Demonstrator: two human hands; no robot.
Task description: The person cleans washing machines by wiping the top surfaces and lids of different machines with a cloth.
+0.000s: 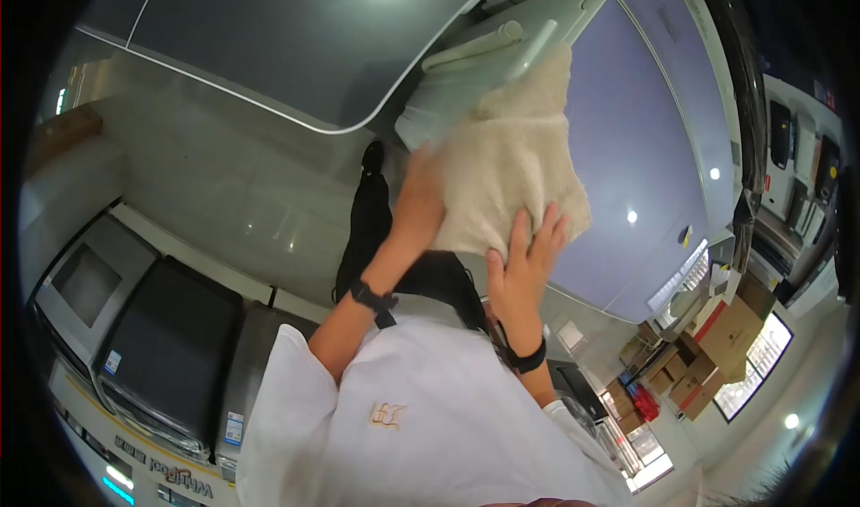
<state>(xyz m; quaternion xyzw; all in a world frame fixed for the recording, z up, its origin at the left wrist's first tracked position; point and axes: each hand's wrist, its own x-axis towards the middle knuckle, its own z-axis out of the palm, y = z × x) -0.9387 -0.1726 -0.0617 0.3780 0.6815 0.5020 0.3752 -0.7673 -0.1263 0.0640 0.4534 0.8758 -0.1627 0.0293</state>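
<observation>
**A:** ok, what's going on around that purple machine (636, 158)?

**B:** Big glossy dark panel (269, 41) with rounded corner and pale trim, left of it. Black-topped unit (170, 337) way further left, boxy, with a sticker. Cardboard boxes (717, 355) piled off past its lower right. The machine's smooth, shiny plastic with soft curves, and a pale tube (475, 48) sits along its upper left edge.

**A:** and the cloth (515, 171)?

**B:** Beige, looks fuzzy and towel-like, ragged edge. It's over the left part of the machine, partly on the purple face, with creases near the fingers. Spread wide like that, I'd guess it's meant to give lots of soft contact on a slick surface.

**A:** how's it held?

**B:** Right hand (522, 279) has its grip open, fingers spread on top of the cloth's near end. My read: it's pressing it flat rather than pinching. Left hand (423, 189) is at the cloth's left side, but it's blurred, so can't tell if that grip is closed on anything.

**A:** anything small?

**B:** Just dark wristbands (374, 301), one per wrist, both nearer the person than the machine.
</observation>
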